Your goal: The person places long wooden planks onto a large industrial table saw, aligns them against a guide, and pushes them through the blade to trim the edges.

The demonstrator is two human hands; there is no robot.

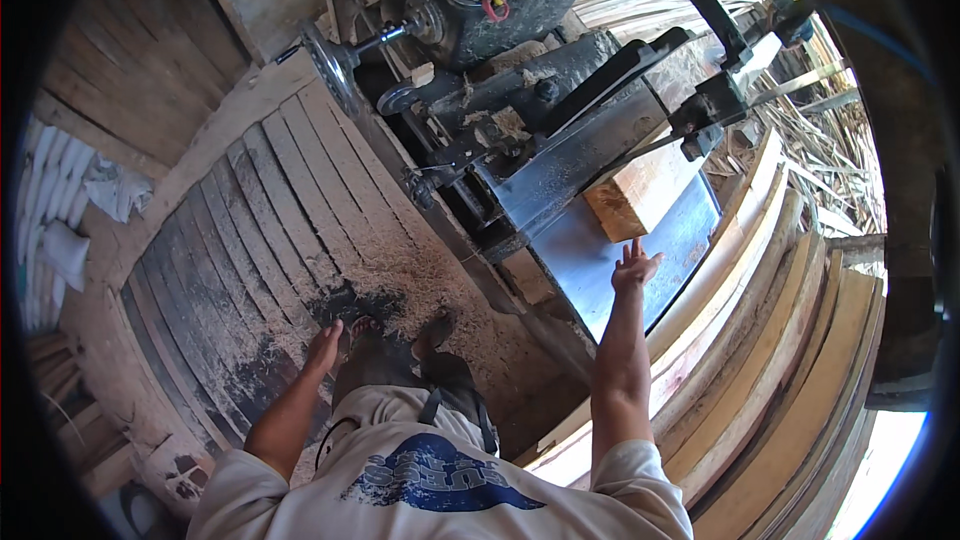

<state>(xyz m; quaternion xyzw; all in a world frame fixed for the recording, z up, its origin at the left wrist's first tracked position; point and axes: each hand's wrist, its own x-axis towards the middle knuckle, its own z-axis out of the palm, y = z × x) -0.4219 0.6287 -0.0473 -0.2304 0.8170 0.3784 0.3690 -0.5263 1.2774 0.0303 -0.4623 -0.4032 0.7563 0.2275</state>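
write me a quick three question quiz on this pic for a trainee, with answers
1. True or false: the left hand holds a hammer.
2. Which of these is the right hand nearest to?
a) white sacks
b) wooden block
c) spoked handwheel
3. Fill in the blank: on the slatted floor, loose shavings lie around the person's ____.

Key
1. False; no hammer shows in it.
2. b
3. feet

Wood block (655,185): far end hidden behind guide (708,105); planks (832,365) cropped below.

Lg. lettering (455,478) on wht. shirt's (310,510) blue print.
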